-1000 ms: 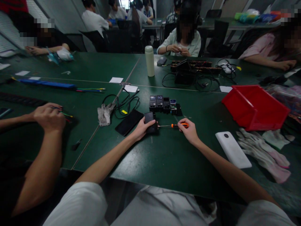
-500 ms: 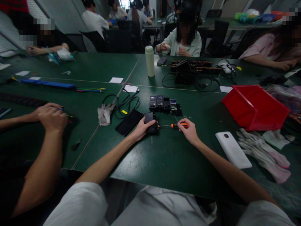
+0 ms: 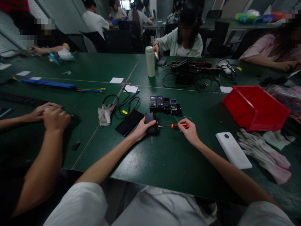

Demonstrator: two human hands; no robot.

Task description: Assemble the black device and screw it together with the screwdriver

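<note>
My left hand [image 3: 142, 128] is closed round a small black box-shaped device [image 3: 150, 118], thumb across its face. In my right hand [image 3: 190, 131] is a screwdriver [image 3: 174, 126] with an orange and black handle, pinched between the fingers. Its thin shaft points left and the tip meets the right side of the device; the exact contact spot is too small to make out. Just beyond stands a row of small black devices [image 3: 160, 103], with an exposed circuit board [image 3: 173, 108] at its right end. A black smartphone [image 3: 129, 122] lies left of my left hand.
Right of me are a white power bank-like slab [image 3: 233, 150], work gloves [image 3: 263, 153] and a red bin [image 3: 256, 108]. A pale green bottle [image 3: 150, 61] stands ahead. Black cables [image 3: 131, 105] and a grey glove [image 3: 105, 114] lie left. A co-worker's hands [image 3: 55, 116] rest at far left.
My hands, the device and the screwdriver hold nearly the same position. Across the table, a person's hand has moved toward the bottle with a small white object. The left co-worker's hands have shifted slightly.
</note>
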